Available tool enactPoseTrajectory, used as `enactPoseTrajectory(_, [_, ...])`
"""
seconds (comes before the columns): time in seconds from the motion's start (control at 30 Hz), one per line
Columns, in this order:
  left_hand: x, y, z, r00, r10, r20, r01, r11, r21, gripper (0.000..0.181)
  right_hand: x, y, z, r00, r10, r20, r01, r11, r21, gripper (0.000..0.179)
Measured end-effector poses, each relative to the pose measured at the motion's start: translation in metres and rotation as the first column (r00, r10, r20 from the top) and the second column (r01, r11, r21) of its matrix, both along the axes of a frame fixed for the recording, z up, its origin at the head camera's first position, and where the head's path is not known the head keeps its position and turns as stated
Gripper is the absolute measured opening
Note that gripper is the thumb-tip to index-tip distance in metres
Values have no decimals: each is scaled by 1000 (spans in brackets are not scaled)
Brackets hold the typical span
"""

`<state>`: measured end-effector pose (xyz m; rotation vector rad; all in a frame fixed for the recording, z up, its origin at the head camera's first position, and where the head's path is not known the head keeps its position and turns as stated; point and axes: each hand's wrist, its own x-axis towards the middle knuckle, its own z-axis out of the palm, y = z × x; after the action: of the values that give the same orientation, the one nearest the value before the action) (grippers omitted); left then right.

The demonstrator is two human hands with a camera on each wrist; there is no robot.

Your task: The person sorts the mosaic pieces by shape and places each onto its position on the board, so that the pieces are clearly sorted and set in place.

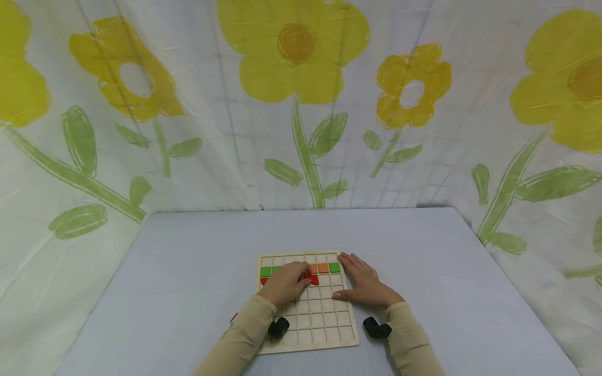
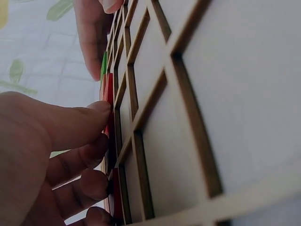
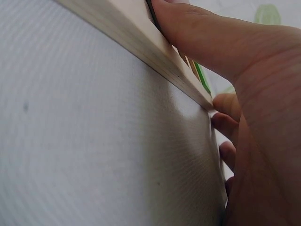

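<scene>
A light wooden grid board (image 1: 324,319) lies on the table. My left hand (image 1: 286,283) reaches over its upper part, thumb and index finger pinching a red piece (image 1: 313,280) at the board's second row of colour. The left wrist view shows the thumb tip against the red piece (image 2: 110,87), other fingers curled close to the grid. Green tiles (image 1: 265,271) and orange tiles (image 1: 323,268) fill part of the row above; the hand hides its middle. With fingers spread, my right hand (image 1: 367,284) rests at the board's right edge, its thumb (image 3: 188,23) on top.
A red item (image 1: 233,317) shows partly from behind the left sleeve (image 1: 240,331). Black wrist-worn devices (image 1: 279,328) sit by both wrists, the left one over the board. Behind the white table (image 1: 197,261) hangs a curtain (image 1: 211,156) printed with yellow flowers.
</scene>
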<state>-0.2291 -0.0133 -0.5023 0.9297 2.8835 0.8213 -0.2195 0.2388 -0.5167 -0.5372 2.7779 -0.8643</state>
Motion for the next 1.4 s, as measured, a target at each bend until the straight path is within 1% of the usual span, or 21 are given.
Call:
enactPoseTrajectory(0.1, [-1, 1, 0, 1000, -4, -8, 4, 1000, -4, 13, 0, 0, 0, 1000, 3, -7, -3, 1000, 10, 101])
enactPoseTrajectory(0.2, [-2, 2, 1, 1000, -8, 0, 8, 1000, -3, 14, 0, 1, -1, 1000, 3, -17, -2, 1000, 11, 101])
enactPoseTrajectory(0.53, [-4, 3, 0, 1000, -24, -18, 23, 999, -43, 18, 0, 0, -1, 1000, -6, -4, 6, 1000, 0, 100])
enactPoseTrajectory(0.67, [-2, 4, 2, 997, -37, -66, 34, 998, -48, 16, 0, 0, 0, 1000, -13, -8, 13, 1000, -13, 100])
enactPoseTrajectory(0.8, [3, -3, 2, 987, -23, -156, 22, 1000, -9, 8, 0, 0, -2, 1000, -15, 10, 15, 1000, -3, 100])
enactPoseTrajectory(0.87, [7, -11, 4, 982, 8, -190, -4, 1000, 21, 7, -1, -1, -3, 1000, -10, 24, 9, 1000, 2, 101])
enactPoseTrajectory(0.93, [13, -23, 9, 976, 46, -211, -37, 998, 45, 7, -1, -1, -4, 1000, -5, 29, 4, 1000, 8, 102])
enactPoseTrajectory(1.0, [19, -38, 18, 973, 93, -210, -82, 995, 60, 8, -2, -1, -4, 1000, -2, 20, 2, 1000, 10, 102])
enactPoseTrajectory(1.13, [32, -69, 37, 965, 185, -186, -174, 982, 76, 10, -2, 1, -3, 1000, -6, 2, 6, 1000, 15, 101])
enactPoseTrajectory(1.23, [42, -92, 49, 957, 252, -146, -246, 967, 63, 8, -2, 1, -3, 1000, -9, 6, 9, 1000, 16, 101])
enactPoseTrajectory(1.3, [49, -106, 54, 951, 289, -106, -288, 957, 24, 8, -1, 1, -3, 1000, -10, 15, 10, 1000, 20, 102])
enactPoseTrajectory(1.37, [56, -117, 56, 949, 314, -31, -315, 948, -31, 14, -1, 1, -4, 1000, -11, 25, 11, 1000, 25, 102])
enactPoseTrajectory(1.4, [61, -122, 56, 946, 325, 18, -323, 944, -59, 17, 0, 1, -4, 1000, -13, 28, 12, 1000, 22, 102])
